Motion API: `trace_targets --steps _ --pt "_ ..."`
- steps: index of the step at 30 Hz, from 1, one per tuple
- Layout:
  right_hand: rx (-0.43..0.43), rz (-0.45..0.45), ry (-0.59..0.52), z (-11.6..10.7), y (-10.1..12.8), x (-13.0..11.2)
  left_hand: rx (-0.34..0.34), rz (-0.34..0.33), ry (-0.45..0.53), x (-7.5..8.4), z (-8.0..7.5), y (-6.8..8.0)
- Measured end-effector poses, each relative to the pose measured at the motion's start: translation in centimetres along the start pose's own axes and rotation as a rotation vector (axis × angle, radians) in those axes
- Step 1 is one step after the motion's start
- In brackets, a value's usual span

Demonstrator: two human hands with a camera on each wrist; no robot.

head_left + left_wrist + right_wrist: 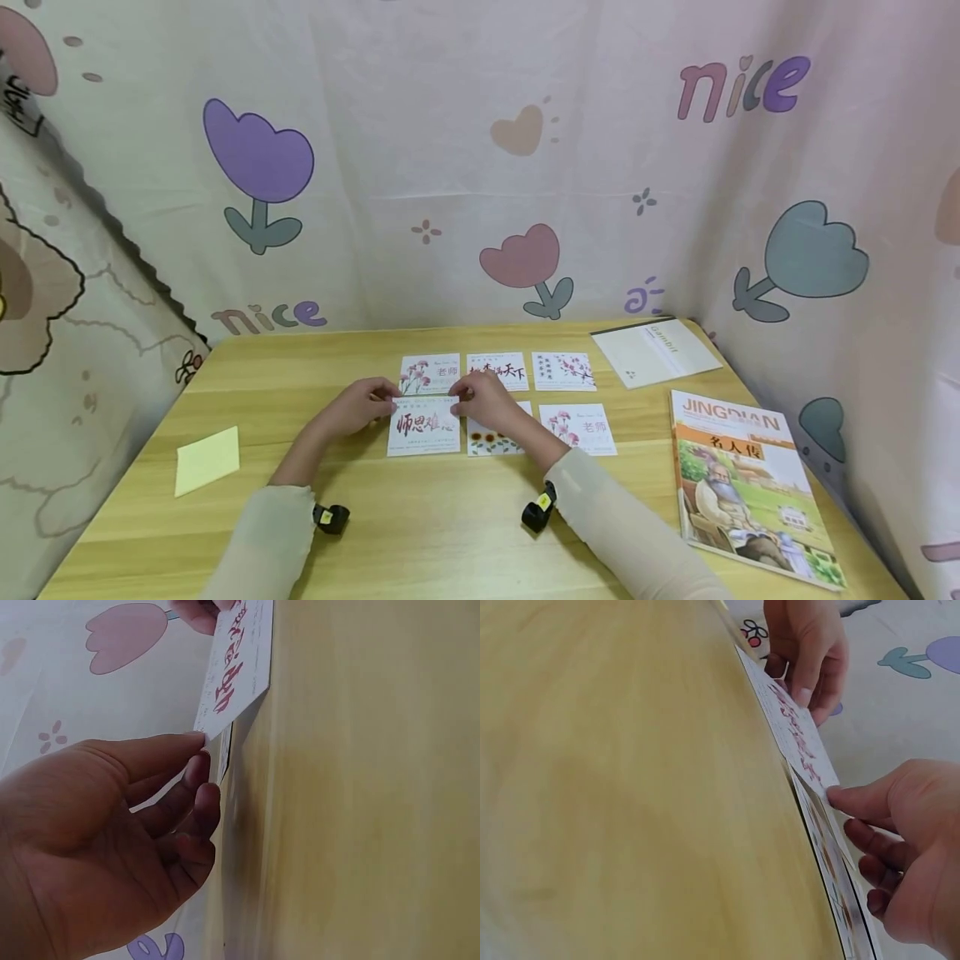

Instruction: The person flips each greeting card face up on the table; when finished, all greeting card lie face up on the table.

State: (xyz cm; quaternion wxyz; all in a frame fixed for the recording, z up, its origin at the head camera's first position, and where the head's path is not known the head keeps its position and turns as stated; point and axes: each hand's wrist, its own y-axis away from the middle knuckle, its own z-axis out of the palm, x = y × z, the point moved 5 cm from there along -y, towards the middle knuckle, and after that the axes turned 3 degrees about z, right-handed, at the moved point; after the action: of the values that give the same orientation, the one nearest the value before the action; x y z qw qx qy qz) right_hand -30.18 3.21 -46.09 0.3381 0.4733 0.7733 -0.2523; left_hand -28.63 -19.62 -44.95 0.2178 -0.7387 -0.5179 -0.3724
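A white card with red Chinese lettering [424, 427] is pinched at its far corners by both hands. The left hand [365, 407] has its left corner between thumb and fingers, and the right hand [491, 406] its right corner. In the left wrist view the card [244, 664] is tilted, its near edge off the tabletop. The right wrist view shows the right thumb on the card [795, 731]. Just right of it lies a sunflower card [491, 442], partly hidden by the right hand. A pink-flower card [577, 428] lies beyond that.
Behind is a row of cards: a pink-flower card [430, 373], a red-lettered card [510, 371] and a blossom card [564, 372]. A Gambit pad [652, 352] and an illustrated book [750, 492] lie at right. Yellow paper [207, 460] lies at left on the wooden table [420, 533].
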Motion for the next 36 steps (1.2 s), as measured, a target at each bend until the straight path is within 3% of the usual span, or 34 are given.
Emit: trace_targets --steps 14,36 --pt "-0.013 0.02 0.117 0.5 -0.1 0.3 -0.032 -0.008 -0.079 -0.9 0.2 -0.8" --pt "0.039 -0.034 0.217 0.0 -0.5 0.2 -0.025 0.02 -0.084 -1.0 -0.1 -1.0"
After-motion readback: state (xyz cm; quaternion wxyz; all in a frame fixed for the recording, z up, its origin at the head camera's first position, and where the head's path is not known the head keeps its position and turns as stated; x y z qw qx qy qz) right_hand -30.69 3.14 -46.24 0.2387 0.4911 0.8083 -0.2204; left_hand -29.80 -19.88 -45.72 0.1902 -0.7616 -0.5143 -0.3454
